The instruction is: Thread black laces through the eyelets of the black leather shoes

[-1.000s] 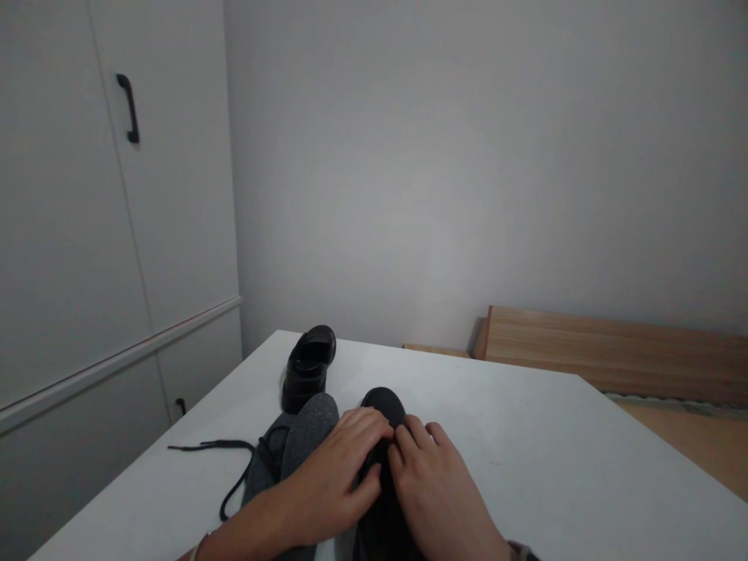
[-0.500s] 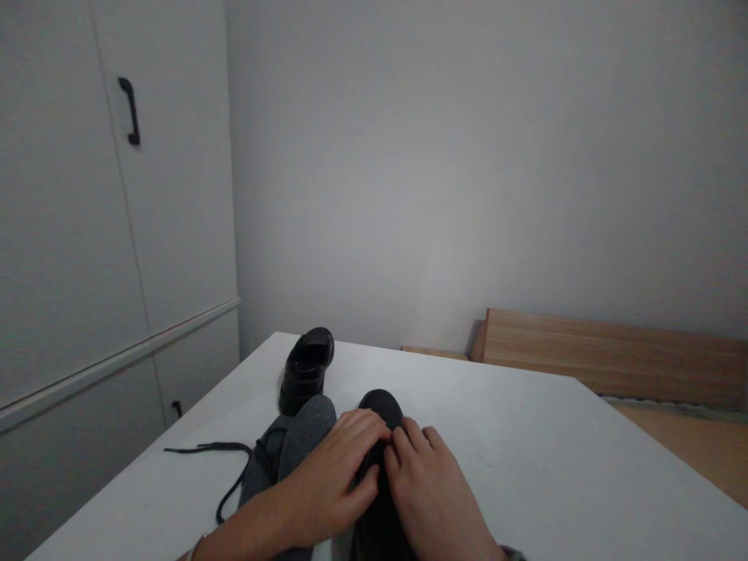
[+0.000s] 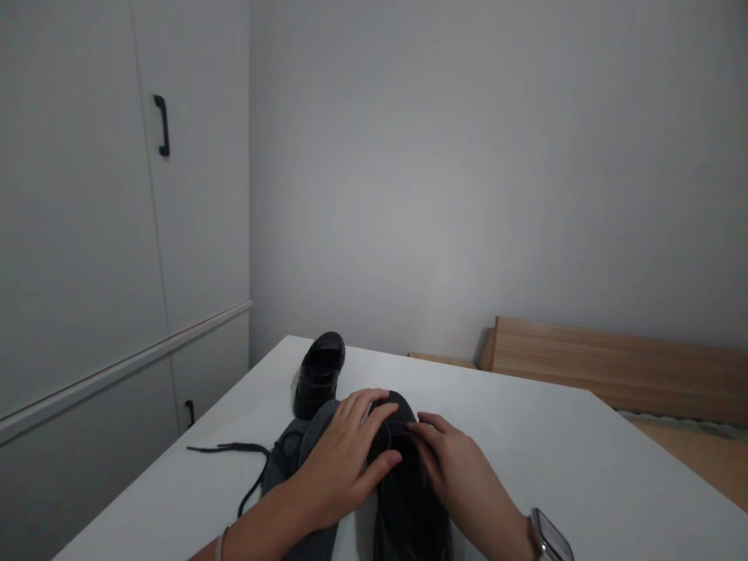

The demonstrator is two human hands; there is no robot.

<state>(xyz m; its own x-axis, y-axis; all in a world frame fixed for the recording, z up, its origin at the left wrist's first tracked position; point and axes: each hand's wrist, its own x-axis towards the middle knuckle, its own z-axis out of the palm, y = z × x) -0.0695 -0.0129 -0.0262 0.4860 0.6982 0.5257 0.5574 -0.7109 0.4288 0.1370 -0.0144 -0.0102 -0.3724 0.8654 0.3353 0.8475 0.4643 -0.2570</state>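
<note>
A black shoe lies on the white table in front of me, its toe pointing away and its opening facing up. My left hand grips its left side near the toe, fingers over the upper and thumb at the opening. With thumb and fingers, my right hand pinches a dark strip across the shoe's upper; whether it is a strap or the tongue I cannot tell. Just left stands a grey lace-up shoe, partly covered by my left hand and forearm. Its black lace trails over the table.
Farther back on the white table sits another black shoe. White cabinets with black handles are at the left. Beyond the table's right edge is a wooden board or headboard, against the grey wall.
My hands have drawn apart at the toe, and the shoe's opening now shows between them. The right hand has shifted right, bringing its wrist watch into view. My view has turned slightly left.
</note>
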